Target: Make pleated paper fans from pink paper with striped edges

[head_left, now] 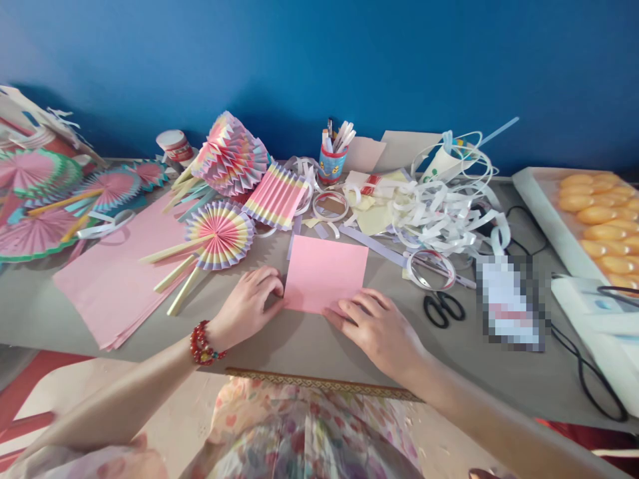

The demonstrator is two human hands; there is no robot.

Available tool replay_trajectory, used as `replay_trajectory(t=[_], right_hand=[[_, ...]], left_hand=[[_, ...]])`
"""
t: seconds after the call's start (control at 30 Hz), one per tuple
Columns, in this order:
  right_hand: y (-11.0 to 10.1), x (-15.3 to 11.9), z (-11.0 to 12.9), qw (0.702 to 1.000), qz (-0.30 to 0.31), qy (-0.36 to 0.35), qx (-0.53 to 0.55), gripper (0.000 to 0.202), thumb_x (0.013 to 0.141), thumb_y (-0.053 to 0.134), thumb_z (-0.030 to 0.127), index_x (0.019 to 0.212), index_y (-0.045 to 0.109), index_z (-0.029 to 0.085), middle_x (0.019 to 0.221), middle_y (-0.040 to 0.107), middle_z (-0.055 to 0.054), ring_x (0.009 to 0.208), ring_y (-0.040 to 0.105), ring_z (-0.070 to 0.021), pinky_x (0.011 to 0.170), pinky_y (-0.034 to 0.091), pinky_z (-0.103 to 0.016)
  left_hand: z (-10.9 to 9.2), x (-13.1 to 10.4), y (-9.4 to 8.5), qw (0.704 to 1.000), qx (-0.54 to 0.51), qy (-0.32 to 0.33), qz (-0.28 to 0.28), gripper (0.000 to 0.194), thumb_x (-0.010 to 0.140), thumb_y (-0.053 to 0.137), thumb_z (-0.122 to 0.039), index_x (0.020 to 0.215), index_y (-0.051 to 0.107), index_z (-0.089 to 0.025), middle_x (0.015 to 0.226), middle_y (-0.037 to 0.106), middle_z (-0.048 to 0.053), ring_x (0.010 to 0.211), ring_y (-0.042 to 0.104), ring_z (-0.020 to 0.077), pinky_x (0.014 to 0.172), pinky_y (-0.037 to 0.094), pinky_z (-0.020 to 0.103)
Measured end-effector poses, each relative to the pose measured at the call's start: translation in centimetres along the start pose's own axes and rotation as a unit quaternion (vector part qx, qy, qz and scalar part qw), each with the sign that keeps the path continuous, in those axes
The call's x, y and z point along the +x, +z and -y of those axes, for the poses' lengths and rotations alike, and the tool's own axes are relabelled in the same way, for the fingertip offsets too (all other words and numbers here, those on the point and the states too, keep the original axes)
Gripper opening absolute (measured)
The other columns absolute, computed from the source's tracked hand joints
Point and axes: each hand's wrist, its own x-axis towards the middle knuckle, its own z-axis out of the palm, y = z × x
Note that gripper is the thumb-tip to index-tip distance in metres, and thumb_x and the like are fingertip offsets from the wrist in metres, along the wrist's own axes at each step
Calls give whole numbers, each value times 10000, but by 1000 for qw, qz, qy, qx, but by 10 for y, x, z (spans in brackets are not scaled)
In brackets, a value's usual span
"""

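Observation:
A pink sheet of paper [325,274] lies on the grey tabletop in front of me. My left hand [252,296], with a red bead bracelet at the wrist, has its fingers curled and its thumb and fingertips at the paper's left edge. At the lower right corner, my right hand [377,326] holds the paper with bent fingers, the thumb along the near edge. Left of the paper is a round pleated paper fan [219,233] with pale sticks, beside a pleated pink strip [277,196]. Black-handled scissors [444,309] lie to the right of my right hand.
Larger pink sheets [120,273] and more paper fans [44,226] are on the left. Behind are a pen cup [333,163], tape rolls [430,269] and curled white strips [439,213]. A blurred-out object [512,303] and a box of yellow ovals [536,206] are at right.

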Motion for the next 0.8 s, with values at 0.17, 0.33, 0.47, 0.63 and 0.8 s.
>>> replay_trajectory(t=[0.17, 0.33, 0.47, 0.63, 0.8], right_hand=[[2, 1, 1, 1000, -8, -10, -3, 349, 879, 620, 149, 1210, 635, 256, 1050, 696, -45, 918, 561, -228, 957, 373, -429], [1, 2, 1, 1000, 4, -4, 2, 278, 884, 622, 175, 1139, 668, 274, 1080, 690, -25, 980, 563, -228, 995, 354, -436], [2, 1, 1, 1000, 14, 4, 10, 344, 895, 610, 178, 1222, 622, 287, 1110, 684, -17, 1005, 561, -225, 1010, 347, -435], [4, -1, -1, 1000, 5, 4, 15, 422, 869, 622, 139, 1272, 593, 262, 1132, 678, -39, 1017, 562, -229, 1005, 354, -429], [3, 1, 0, 1000, -14, -3, 14, 401, 838, 658, 132, 1214, 630, 266, 1046, 690, -37, 955, 576, -223, 972, 378, -423]], left_hand=[[-24, -9, 5, 991, 99, 92, 0, 400, 944, 492, -358, 1317, 512, -216, 1334, 563, 124, 1232, 483, 309, 1098, 287, 539], [-41, -9, 21, 970, 127, 191, 85, 855, 877, 300, -728, 1496, 304, -139, 1530, 365, 140, 1406, 321, 294, 1198, 63, 502], [-26, -16, 19, 968, 128, 184, 108, 921, 863, 264, -751, 1534, 173, -126, 1558, 300, 141, 1434, 279, 281, 1200, 4, 489], [-2, -40, 4, 974, 136, 142, 109, 850, 902, 349, -674, 1548, 111, -175, 1563, 295, 121, 1436, 274, 304, 1196, 76, 487], [-12, -46, -1, 984, 155, 71, 49, 887, 910, 375, -644, 1544, 75, -101, 1560, 253, 203, 1444, 235, 354, 1181, 99, 538]])
